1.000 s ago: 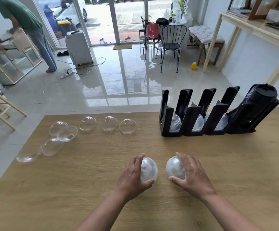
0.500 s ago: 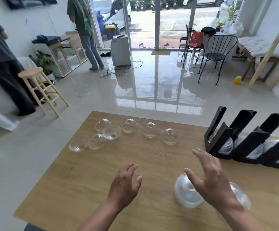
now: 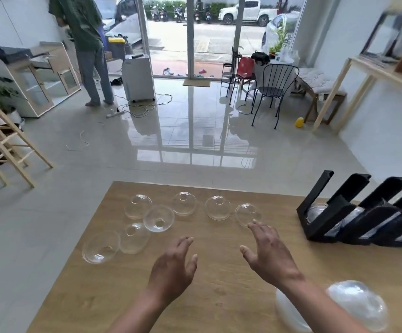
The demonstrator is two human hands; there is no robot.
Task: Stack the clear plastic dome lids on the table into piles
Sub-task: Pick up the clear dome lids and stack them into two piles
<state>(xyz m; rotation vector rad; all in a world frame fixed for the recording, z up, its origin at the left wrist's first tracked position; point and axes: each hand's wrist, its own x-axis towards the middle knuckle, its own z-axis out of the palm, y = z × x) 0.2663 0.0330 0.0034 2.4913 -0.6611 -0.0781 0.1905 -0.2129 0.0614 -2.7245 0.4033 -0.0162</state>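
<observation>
Head camera: two piles of clear dome lids, one (image 3: pixel 360 306) to the right of the right forearm and another (image 3: pixel 288 313) partly hidden beneath it, lie at the near edge of the wooden table (image 3: pixel 219 296), while seven loose lids wait at its far left, from the nearest (image 3: pixel 101 247) to the rightmost (image 3: pixel 248 215). The left hand (image 3: pixel 173 265) and right hand (image 3: pixel 270 254) reach toward them, fingers spread and empty. Most of the stacking appears undone.
</observation>
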